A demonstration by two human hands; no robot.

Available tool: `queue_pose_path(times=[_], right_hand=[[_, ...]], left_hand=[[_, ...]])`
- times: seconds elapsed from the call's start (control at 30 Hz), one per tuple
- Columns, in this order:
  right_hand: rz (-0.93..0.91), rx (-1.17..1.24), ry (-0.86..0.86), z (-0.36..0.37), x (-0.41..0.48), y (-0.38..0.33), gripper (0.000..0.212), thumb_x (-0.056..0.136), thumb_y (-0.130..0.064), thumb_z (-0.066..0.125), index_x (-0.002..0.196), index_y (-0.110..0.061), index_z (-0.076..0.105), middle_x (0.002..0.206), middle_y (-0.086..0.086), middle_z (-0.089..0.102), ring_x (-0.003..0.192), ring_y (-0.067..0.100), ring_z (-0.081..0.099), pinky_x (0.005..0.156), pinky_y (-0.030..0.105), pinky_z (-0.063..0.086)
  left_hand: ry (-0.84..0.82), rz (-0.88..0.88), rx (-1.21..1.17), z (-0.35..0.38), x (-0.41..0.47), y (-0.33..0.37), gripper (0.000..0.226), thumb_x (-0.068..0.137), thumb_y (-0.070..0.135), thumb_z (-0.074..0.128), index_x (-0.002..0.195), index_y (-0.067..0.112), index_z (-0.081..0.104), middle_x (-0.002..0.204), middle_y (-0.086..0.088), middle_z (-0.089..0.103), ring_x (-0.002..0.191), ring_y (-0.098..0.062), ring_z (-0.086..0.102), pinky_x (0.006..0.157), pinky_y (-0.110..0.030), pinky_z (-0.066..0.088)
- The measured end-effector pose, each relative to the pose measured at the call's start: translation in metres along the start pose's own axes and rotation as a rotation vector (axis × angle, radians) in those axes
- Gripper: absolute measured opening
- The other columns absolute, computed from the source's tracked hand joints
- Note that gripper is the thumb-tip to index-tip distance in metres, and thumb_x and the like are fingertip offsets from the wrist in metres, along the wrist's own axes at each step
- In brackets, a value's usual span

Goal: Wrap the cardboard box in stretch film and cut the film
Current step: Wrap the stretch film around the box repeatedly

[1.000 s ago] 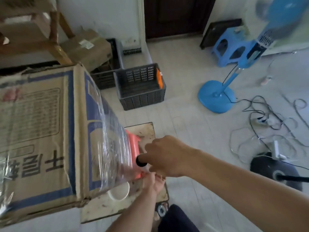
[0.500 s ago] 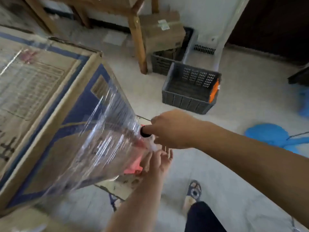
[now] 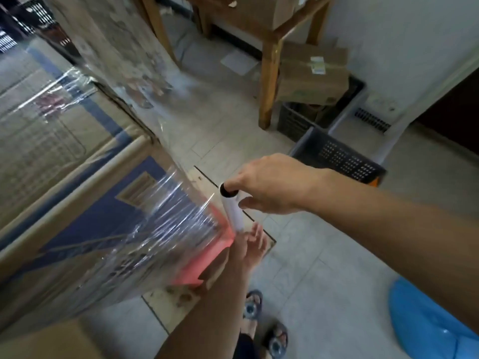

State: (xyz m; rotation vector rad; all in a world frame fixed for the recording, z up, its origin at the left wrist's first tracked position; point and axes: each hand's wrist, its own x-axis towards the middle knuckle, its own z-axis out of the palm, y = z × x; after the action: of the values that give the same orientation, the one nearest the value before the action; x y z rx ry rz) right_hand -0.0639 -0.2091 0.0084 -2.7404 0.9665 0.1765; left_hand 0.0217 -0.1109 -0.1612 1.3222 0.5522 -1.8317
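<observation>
Head view is showing one large cardboard box (image 3: 51, 156) filling the left half of the frame, tilted, with blue printing on its sides; one sheet of clear stretch film (image 3: 145, 229) is running from the box's near corner to one white roll (image 3: 232, 206) at frame centre, wrinkling and catching the light; more film is lying over the box's top at upper left. Two hands are working the roll; the right hand (image 3: 274, 187), coming in from the right edge, is gripping the roll's upper end, its fingers curling over the open core and its thumb pressing the side just below; the left hand (image 3: 252, 244), rising from the bottom edge, is sitting at the roll's lower end with fingers straight and spread, holding nothing closed, and whether it is actually touching the core I cannot tell. One pink object (image 3: 194, 277) is showing through the film beneath the box, resting on one low wooden board (image 3: 176, 299). Two sandalled feet (image 3: 252, 303) are standing on the tiled floor at bottom centre. Two dark plastic crates are sitting at right of centre; the nearer crate (image 3: 337, 156) is lying just behind the right wrist; the farther crate (image 3: 293, 120) is carrying one smaller cardboard box (image 3: 311, 73), beside one wooden table leg (image 3: 268, 81). One blue rounded base (image 3: 425, 322) is showing at lower right.
</observation>
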Motion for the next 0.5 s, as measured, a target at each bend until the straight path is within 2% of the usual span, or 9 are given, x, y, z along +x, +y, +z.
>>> queue_pose_path(times=[0.1,0.23,0.27,0.33,0.4,0.43,0.5], right_hand=[[-0.080,0.015,0.010,0.001,0.015,0.007,0.033,0.095,-0.039,0.058,0.127,-0.033,0.052,0.110,-0.002,0.061,0.098,0.021,0.059,0.065,0.032,0.035],[-0.168,0.024,0.057,-0.007,0.032,0.029,0.023,0.095,-0.030,0.060,0.118,-0.028,0.057,0.101,-0.007,0.060,0.084,0.015,0.054,0.064,0.029,0.034],[-0.188,0.028,0.050,-0.009,0.035,0.033,0.023,0.096,-0.029,0.059,0.119,-0.028,0.057,0.099,-0.007,0.059,0.080,0.013,0.050,0.063,0.029,0.035],[-0.233,0.042,0.027,-0.012,0.040,0.038,0.024,0.096,-0.029,0.059,0.120,-0.027,0.056,0.098,-0.007,0.060,0.078,0.012,0.051,0.062,0.030,0.041],[-0.284,0.075,0.002,-0.014,0.045,0.039,0.027,0.095,-0.031,0.060,0.121,-0.025,0.056,0.099,-0.006,0.061,0.079,0.014,0.055,0.064,0.033,0.048],[-0.310,0.085,-0.007,-0.014,0.049,0.040,0.030,0.093,-0.033,0.062,0.122,-0.025,0.057,0.100,-0.005,0.061,0.077,0.013,0.053,0.064,0.032,0.048],[-0.375,0.079,-0.015,-0.015,0.058,0.045,0.031,0.091,-0.036,0.064,0.119,-0.022,0.059,0.099,-0.004,0.062,0.074,0.012,0.048,0.061,0.029,0.042]], left_hand=[[0.009,0.006,-0.059,-0.001,0.028,0.014,0.032,0.100,0.004,0.023,0.090,0.008,0.052,0.091,-0.004,0.055,0.076,-0.016,0.053,0.069,-0.026,0.044],[-0.007,0.047,-0.108,0.001,0.045,0.029,0.033,0.087,-0.010,0.027,0.099,0.003,0.055,0.100,-0.008,0.060,0.089,-0.020,0.058,0.075,-0.031,0.045],[-0.005,0.049,-0.128,-0.001,0.048,0.030,0.033,0.086,-0.011,0.028,0.096,0.002,0.057,0.099,-0.009,0.061,0.091,-0.021,0.060,0.075,-0.032,0.045],[-0.051,0.048,-0.178,-0.001,0.051,0.032,0.034,0.083,-0.009,0.031,0.080,0.003,0.063,0.092,-0.009,0.064,0.085,-0.021,0.063,0.071,-0.032,0.045],[-0.062,0.068,-0.167,0.001,0.052,0.031,0.028,0.073,-0.008,0.038,0.083,0.004,0.062,0.088,-0.007,0.065,0.073,-0.019,0.065,0.061,-0.030,0.050],[-0.063,0.071,-0.166,0.004,0.054,0.032,0.028,0.070,-0.007,0.041,0.087,0.004,0.060,0.089,-0.007,0.063,0.068,-0.019,0.065,0.056,-0.028,0.050],[-0.070,0.086,-0.215,0.010,0.060,0.034,0.021,0.079,-0.005,0.041,0.081,0.005,0.059,0.091,-0.007,0.063,0.068,-0.022,0.070,0.058,-0.030,0.050]])
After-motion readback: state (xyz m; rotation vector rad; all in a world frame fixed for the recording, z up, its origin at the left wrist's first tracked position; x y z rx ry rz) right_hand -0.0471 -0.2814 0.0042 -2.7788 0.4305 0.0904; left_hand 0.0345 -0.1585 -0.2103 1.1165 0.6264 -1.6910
